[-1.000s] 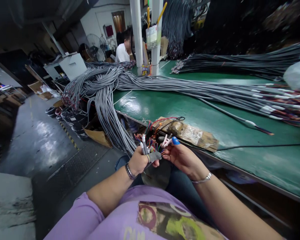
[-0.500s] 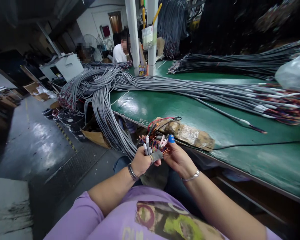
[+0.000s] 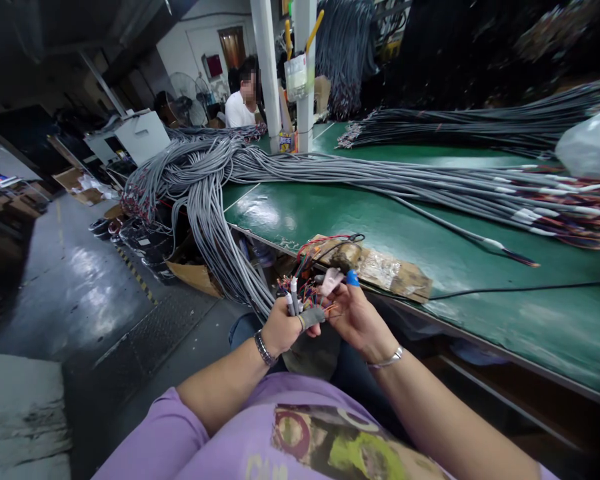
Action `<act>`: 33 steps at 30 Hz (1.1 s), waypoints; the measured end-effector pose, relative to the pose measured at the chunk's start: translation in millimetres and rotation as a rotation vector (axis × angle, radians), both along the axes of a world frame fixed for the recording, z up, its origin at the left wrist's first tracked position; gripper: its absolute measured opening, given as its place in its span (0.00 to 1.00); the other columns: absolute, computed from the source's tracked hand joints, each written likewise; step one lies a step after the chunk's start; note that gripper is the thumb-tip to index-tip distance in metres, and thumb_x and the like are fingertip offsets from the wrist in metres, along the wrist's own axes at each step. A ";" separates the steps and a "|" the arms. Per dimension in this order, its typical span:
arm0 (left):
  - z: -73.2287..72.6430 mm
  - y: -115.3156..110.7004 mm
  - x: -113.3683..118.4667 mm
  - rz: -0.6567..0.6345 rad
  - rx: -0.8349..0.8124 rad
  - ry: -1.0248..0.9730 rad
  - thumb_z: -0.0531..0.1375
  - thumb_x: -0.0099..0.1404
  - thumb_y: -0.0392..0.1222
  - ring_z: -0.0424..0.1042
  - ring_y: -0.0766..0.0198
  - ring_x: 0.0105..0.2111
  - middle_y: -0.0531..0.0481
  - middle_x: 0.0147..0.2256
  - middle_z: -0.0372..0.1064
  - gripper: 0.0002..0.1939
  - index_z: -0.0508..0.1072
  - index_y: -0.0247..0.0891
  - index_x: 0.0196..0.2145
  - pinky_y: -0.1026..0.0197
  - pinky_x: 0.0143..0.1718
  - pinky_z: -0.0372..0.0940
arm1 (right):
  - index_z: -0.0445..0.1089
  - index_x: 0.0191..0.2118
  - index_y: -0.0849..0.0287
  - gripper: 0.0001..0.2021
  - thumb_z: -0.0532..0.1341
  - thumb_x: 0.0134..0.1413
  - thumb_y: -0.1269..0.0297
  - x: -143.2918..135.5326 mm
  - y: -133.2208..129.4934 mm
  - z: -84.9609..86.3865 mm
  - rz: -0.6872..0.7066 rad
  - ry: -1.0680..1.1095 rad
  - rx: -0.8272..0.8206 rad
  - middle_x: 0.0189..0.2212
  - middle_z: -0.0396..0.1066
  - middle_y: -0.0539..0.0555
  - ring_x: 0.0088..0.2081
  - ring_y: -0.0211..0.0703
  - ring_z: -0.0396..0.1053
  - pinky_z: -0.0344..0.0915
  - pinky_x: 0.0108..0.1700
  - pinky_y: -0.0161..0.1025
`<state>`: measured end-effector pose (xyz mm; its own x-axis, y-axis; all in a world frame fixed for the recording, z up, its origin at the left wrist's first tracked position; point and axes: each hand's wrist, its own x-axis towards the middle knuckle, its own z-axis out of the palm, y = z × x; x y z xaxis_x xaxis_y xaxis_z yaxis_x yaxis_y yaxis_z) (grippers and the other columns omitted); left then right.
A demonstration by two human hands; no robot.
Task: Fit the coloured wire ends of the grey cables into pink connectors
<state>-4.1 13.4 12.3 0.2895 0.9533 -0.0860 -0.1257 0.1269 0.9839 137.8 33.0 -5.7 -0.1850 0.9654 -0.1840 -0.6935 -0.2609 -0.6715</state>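
A bundle of grey cables (image 3: 250,280) runs down from the bench into my left hand (image 3: 281,328), whose fingers are closed around it. White-sleeved cable ends (image 3: 294,288) and loose coloured wires (image 3: 307,292) stick out above the fist. A grey cover wraps my left thumb. Close by, my right hand (image 3: 357,320) has its fingertips at the thin orange wire ends (image 3: 330,309), apparently pinching them. Its raised thumb wears a blue finger cover (image 3: 353,277). A blurred pinkish clip-like piece (image 3: 331,281) lies beside that thumb; whether they touch, I cannot tell.
A taped cardboard piece (image 3: 380,267) with red and black leads lies along the edge of the green bench (image 3: 300,200). Long grey cables (image 3: 380,175) stretch across it. Black cables (image 3: 470,125) and a white post (image 3: 305,120) stand behind. A person (image 3: 240,107) sits beyond.
My right thumb has moved slightly right, away from the left hand. The pinkish piece has turned and blurred. My left hand keeps its hold on the cables.
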 end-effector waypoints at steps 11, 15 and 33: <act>-4.1 -3.7 -9.2 -0.066 0.013 0.097 0.68 0.48 0.53 0.65 0.69 0.17 0.50 0.16 0.67 0.20 0.72 0.31 0.19 0.65 0.22 0.63 | 0.72 0.29 0.59 0.11 0.68 0.46 0.56 -0.7 -30.6 6.7 0.173 -0.284 0.192 0.20 0.72 0.51 0.24 0.41 0.68 0.63 0.32 0.40; -5.0 -5.4 -9.6 -0.040 0.025 0.131 0.67 0.50 0.55 0.66 0.69 0.17 0.49 0.17 0.68 0.21 0.72 0.31 0.19 0.65 0.22 0.63 | 0.71 0.26 0.59 0.13 0.70 0.43 0.55 -2.0 -31.7 3.1 0.051 -0.367 0.168 0.19 0.70 0.50 0.23 0.38 0.65 0.59 0.29 0.37; -2.0 -8.9 -8.3 -0.007 0.050 0.147 0.66 0.50 0.55 0.66 0.69 0.17 0.49 0.16 0.68 0.22 0.72 0.31 0.18 0.65 0.22 0.64 | 0.68 0.26 0.58 0.12 0.65 0.50 0.56 -8.6 -34.2 8.2 0.121 -0.290 0.194 0.18 0.70 0.50 0.22 0.40 0.66 0.60 0.30 0.39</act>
<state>-12.4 4.5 10.4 0.2836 0.9555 -0.0809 0.0210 0.0781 0.9967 129.2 -1.2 2.5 -0.2672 0.9617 -0.0616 -0.4390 -0.1784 -0.8806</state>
